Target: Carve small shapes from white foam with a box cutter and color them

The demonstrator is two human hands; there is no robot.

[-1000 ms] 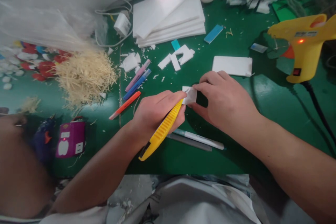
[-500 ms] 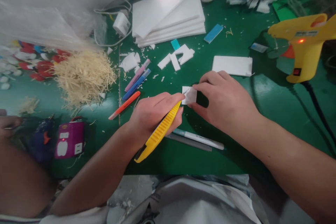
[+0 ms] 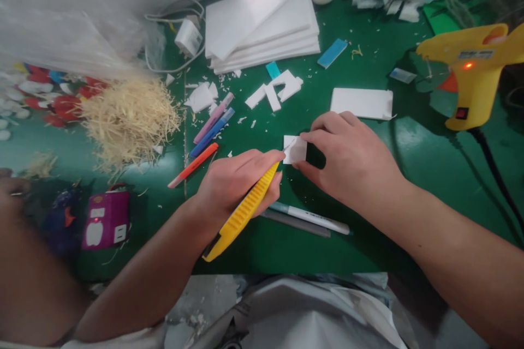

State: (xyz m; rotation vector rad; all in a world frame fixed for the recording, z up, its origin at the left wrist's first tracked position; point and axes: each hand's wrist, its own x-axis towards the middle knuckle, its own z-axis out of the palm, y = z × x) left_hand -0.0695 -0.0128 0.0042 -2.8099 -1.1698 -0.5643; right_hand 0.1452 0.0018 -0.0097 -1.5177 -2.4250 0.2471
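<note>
A yellow utility knife (image 3: 245,207) is wrapped in the fingers of my left hand (image 3: 233,182), its front end reaching the left edge of a small white foam square (image 3: 295,150). A dark line runs across the upper left of that square. My right hand (image 3: 350,152) pinches the square's right side between thumb and fingers and rests on the green table (image 3: 307,256). Just beyond my right knuckles lies a white foam block (image 3: 362,103). Below the hands lie a white marker (image 3: 319,220) and a grey pen (image 3: 298,224).
White foam sheets (image 3: 262,22) are stacked at the back. A yellow glue gun (image 3: 477,76) with a lit red light stands at right. Wood-wool straw (image 3: 131,120), coloured markers (image 3: 210,125), foam offcuts (image 3: 274,90) and a purple box (image 3: 107,220) lie left. Another person's arm (image 3: 33,272) is at far left.
My left hand and the utility knife have shifted slightly down and to the left. My right hand and the foam square have stayed in place.
</note>
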